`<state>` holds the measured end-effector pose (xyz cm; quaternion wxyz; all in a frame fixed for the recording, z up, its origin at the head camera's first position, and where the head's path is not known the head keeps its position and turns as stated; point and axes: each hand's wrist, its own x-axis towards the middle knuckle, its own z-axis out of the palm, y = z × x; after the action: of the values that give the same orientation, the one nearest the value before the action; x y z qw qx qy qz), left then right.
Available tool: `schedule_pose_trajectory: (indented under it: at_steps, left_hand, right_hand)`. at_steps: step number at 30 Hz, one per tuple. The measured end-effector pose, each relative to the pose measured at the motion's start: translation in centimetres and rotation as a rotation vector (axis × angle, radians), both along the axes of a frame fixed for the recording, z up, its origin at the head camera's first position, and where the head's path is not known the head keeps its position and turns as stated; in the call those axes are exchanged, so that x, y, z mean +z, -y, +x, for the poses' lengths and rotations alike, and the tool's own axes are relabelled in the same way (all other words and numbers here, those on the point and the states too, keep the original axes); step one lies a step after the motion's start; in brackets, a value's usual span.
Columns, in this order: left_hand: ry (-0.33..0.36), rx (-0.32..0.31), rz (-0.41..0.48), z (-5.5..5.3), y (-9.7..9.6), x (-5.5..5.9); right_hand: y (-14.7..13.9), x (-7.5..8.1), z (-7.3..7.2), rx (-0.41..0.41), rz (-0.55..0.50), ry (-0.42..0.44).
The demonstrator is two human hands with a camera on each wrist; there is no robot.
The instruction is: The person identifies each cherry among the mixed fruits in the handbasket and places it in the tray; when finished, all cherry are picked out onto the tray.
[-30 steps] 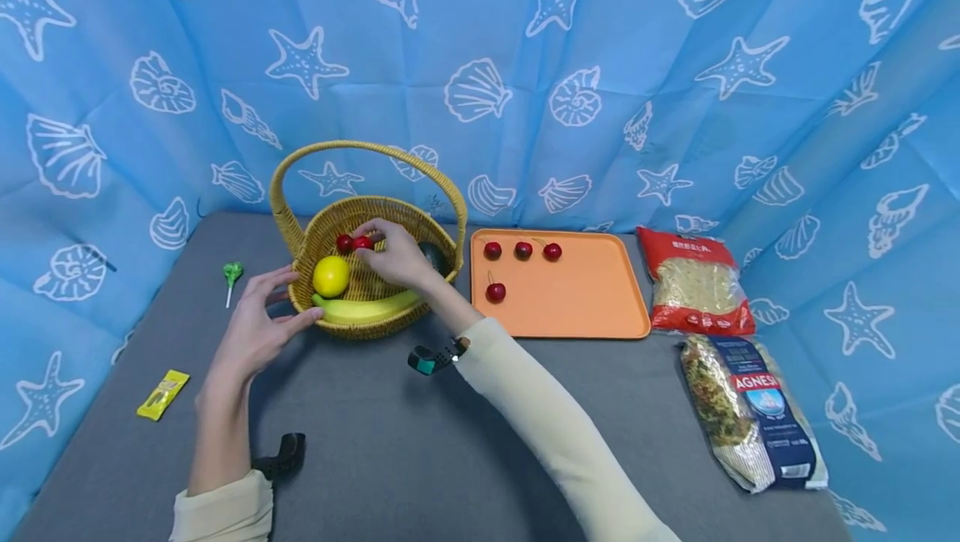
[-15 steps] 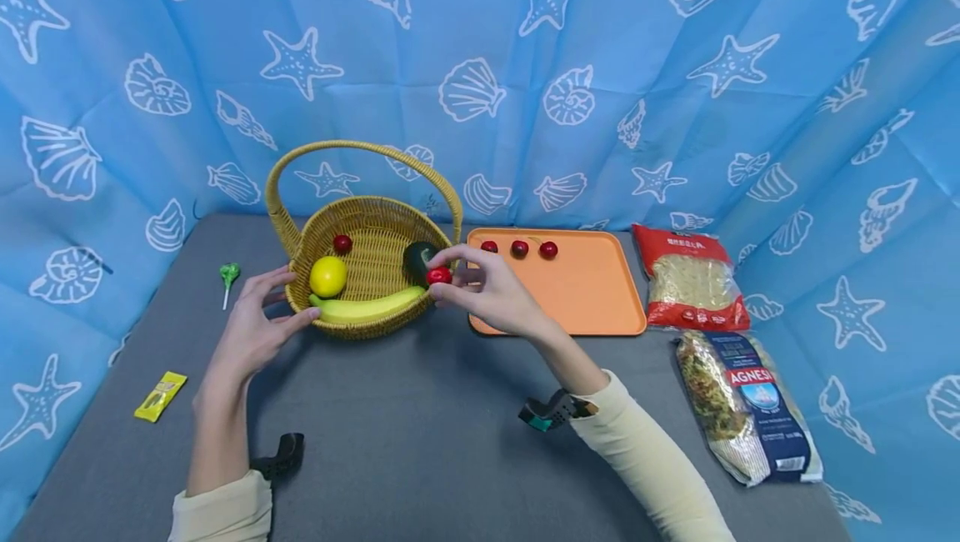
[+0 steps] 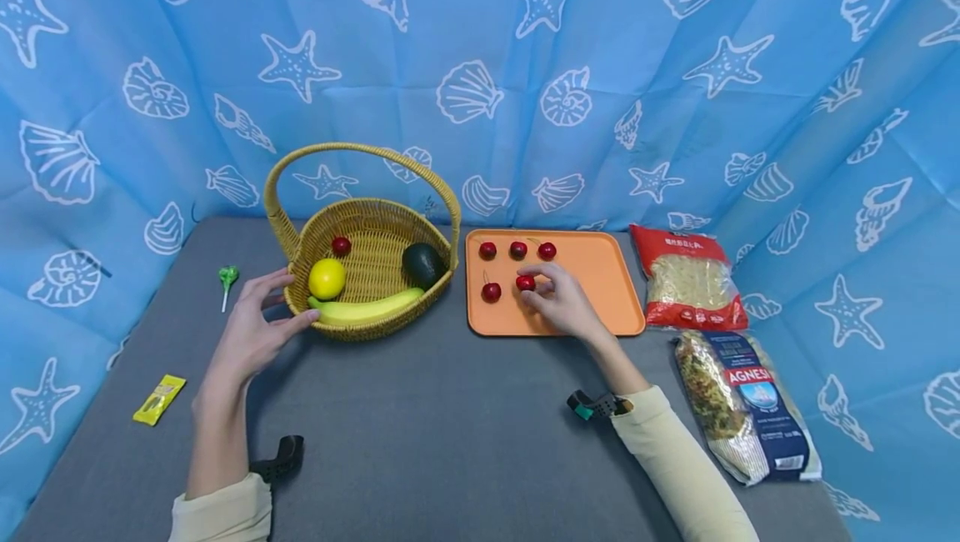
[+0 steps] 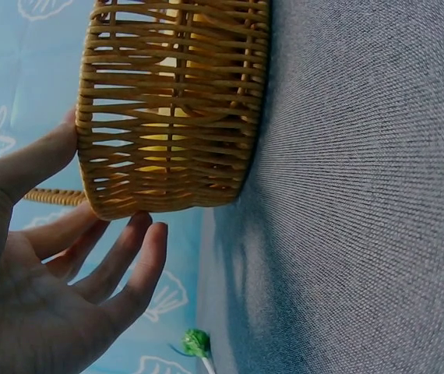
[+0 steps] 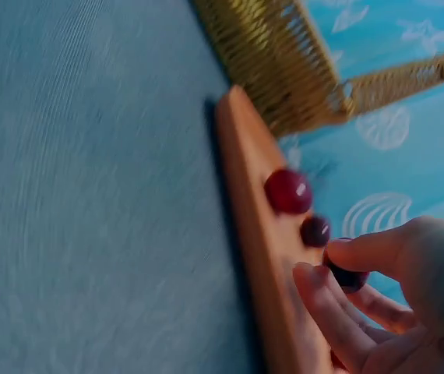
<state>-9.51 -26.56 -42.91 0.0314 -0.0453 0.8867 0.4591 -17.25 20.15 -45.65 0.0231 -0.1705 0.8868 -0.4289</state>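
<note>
My right hand [image 3: 561, 302] pinches a red cherry [image 3: 525, 283] between thumb and fingertips over the orange tray [image 3: 581, 313]. On the tray beside it lies a stemmed cherry [image 3: 491, 292], and several more form a row along the back. In the right wrist view the held cherry [image 5: 350, 278] appears dark, close above the tray. My left hand [image 3: 255, 329] holds the wicker basket [image 3: 375, 329] by its left side; the left wrist view has the thumb at the rim and fingertips against the weave. Inside the basket are one cherry [image 3: 341, 246], a lemon [image 3: 327, 279], a banana [image 3: 367, 309] and an avocado [image 3: 423, 265].
Right of the tray lie a red pasta bag [image 3: 687, 279] and a dark blue Agnesi bag [image 3: 750, 409]. A green lollipop [image 3: 228, 277] and a yellow wrapped packet [image 3: 159, 399] lie at the left of the grey tabletop [image 3: 420, 442]. A blue curtain [image 3: 450, 42] hangs behind.
My right hand has lifted a cherry out of the basket and carried it rightward over the tray. The left hand has stayed at the basket.
</note>
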Motion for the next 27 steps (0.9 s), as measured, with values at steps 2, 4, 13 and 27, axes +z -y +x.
schedule_pose_trajectory:
  at_steps: [2,4,13,27]
  left_hand:
    - [-0.004,-0.001,-0.006,0.0,0.0,0.0]
    - [-0.001,-0.002,-0.001,0.0,0.0,0.0]
    - [0.0,-0.005,0.003,0.0,0.1,-0.1]
    - [-0.012,-0.011,0.007,0.0,0.1,-0.1]
  right_hand:
    - [-0.3,-0.7,-0.4,-0.002,0.039,0.002]
    - [-0.5,-1.2,-0.7,-0.002,0.056,0.01]
    - [-0.6,-1.6,-1.3,0.023,0.059,0.053]
    - [0.3,1.4,-0.3,0.011,-0.076,0.01]
